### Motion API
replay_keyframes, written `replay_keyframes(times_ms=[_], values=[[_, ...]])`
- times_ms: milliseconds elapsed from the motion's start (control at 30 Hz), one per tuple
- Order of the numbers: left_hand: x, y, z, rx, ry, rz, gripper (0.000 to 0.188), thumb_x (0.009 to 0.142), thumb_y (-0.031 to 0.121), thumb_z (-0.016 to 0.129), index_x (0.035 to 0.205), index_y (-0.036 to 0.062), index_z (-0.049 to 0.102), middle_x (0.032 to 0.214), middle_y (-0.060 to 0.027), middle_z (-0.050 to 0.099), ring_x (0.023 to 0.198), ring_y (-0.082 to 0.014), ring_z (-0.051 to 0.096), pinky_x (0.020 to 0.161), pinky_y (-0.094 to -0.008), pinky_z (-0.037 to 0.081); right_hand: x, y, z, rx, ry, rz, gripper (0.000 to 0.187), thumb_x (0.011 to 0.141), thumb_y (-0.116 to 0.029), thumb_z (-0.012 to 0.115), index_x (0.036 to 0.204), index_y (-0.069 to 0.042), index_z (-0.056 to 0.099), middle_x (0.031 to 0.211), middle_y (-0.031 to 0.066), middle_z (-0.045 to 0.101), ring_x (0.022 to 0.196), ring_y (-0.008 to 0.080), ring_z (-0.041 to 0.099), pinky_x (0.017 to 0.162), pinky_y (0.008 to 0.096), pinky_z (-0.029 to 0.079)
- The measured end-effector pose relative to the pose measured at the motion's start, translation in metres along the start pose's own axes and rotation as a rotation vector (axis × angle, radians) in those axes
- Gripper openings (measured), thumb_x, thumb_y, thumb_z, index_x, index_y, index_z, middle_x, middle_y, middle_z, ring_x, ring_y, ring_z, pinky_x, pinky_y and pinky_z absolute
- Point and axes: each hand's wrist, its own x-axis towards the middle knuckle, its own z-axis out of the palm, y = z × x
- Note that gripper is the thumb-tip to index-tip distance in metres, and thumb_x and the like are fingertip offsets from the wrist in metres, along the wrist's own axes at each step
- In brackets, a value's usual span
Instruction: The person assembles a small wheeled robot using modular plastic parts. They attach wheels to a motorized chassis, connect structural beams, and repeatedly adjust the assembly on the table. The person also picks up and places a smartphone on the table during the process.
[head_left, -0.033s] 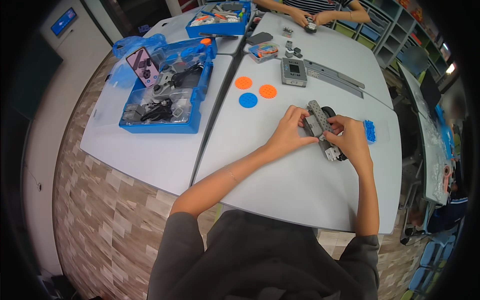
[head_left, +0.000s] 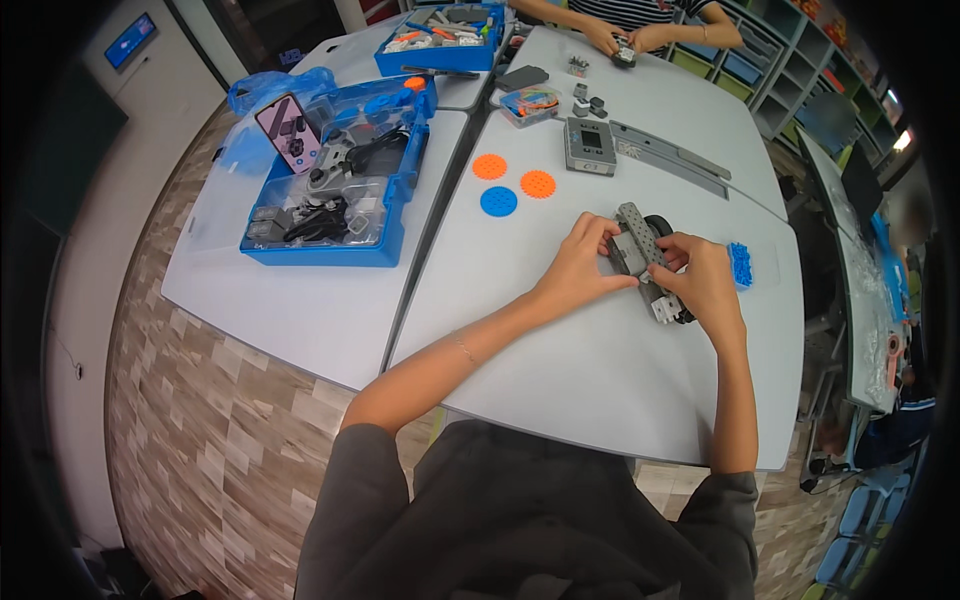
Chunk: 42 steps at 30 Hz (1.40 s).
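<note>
Between my two hands is a grey toy-robot assembly [head_left: 632,222] of perforated building beams, with a black wheel [head_left: 657,226] on its far right side and white parts at its near end. My left hand [head_left: 575,268] grips its left side, thumb stretched along the near part and fingers curled at the edge. From the right, my right hand [head_left: 703,282] pinches the assembly, thumb on the perforated beam and fingers by the wheel. Just right of that hand sits a small clear tray of blue connector pegs [head_left: 740,265]. Part of the assembly is hidden under my fingers.
Orange discs [head_left: 538,184] and a blue disc [head_left: 498,201] lie left on the table. Beyond are a grey controller block [head_left: 590,147], long grey rails [head_left: 670,160] and a parts box [head_left: 529,104]. A blue case [head_left: 325,255] holds a propped phone [head_left: 289,133]. Another person's hands [head_left: 628,40] work opposite.
</note>
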Motion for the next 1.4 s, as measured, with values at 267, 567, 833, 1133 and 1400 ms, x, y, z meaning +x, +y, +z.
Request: replay_keyframes(times_ms=[267, 567, 833, 1133, 1400], values=[[0.001, 0.000, 0.000, 0.023, -0.029, -0.010, 0.069, 0.069, 0.019, 0.093, 0.122, 0.0023, 0.053, 0.118, -0.0112, 0.052, 0.100, -0.0254, 0.063, 0.089, -0.0369, 0.056, -0.002, 0.003, -0.002, -0.011, 0.001, 0.020, 0.039, 0.075, -0.013, 0.085, 0.107, 0.007, 0.074, 0.084, 0.0139, 0.073, 0.076, 0.0181, 0.068, 0.072, 0.0310, 0.056], [0.007, -0.001, -0.002, 0.043, -0.026, -0.003, 0.069, 0.068, 0.020, 0.094, 0.121, 0.0026, 0.053, 0.119, -0.0117, 0.052, 0.100, -0.0259, 0.064, 0.088, -0.0370, 0.056, 0.002, -0.002, -0.001, -0.006, 0.023, 0.036, 0.038, 0.074, -0.012, 0.083, 0.104, 0.008, 0.073, 0.087, 0.0191, 0.074, 0.080, 0.0259, 0.072, 0.075, 0.0352, 0.058], [0.007, -0.003, -0.002, 0.063, -0.023, 0.012, 0.070, 0.069, 0.020, 0.095, 0.122, 0.0021, 0.053, 0.118, -0.0121, 0.053, 0.101, -0.0256, 0.063, 0.088, -0.0360, 0.056, 0.004, 0.000, 0.001, -0.032, 0.043, -0.002, 0.037, 0.074, -0.010, 0.084, 0.105, 0.008, 0.074, 0.082, 0.0140, 0.072, 0.073, 0.0184, 0.067, 0.070, 0.0310, 0.056], [0.008, -0.005, -0.002, 0.054, -0.025, 0.018, 0.071, 0.069, 0.021, 0.096, 0.123, 0.0017, 0.055, 0.117, -0.0101, 0.053, 0.101, -0.0222, 0.062, 0.090, -0.0346, 0.056, 0.005, -0.001, 0.000, -0.021, 0.053, 0.026, 0.036, 0.074, -0.008, 0.084, 0.106, 0.005, 0.074, 0.083, 0.0109, 0.072, 0.074, 0.0158, 0.064, 0.067, 0.0298, 0.053], [0.008, -0.003, -0.004, 0.013, -0.024, -0.061, 0.071, 0.069, 0.014, 0.094, 0.126, 0.0016, 0.054, 0.123, -0.0120, 0.053, 0.108, -0.0251, 0.063, 0.094, -0.0351, 0.056, 0.002, -0.018, -0.014, 0.388, 0.565, -0.280, 0.043, 0.075, 0.000, 0.078, 0.117, -0.005, 0.074, 0.098, 0.0040, 0.070, 0.079, 0.0115, 0.059, 0.068, 0.0252, 0.048]])
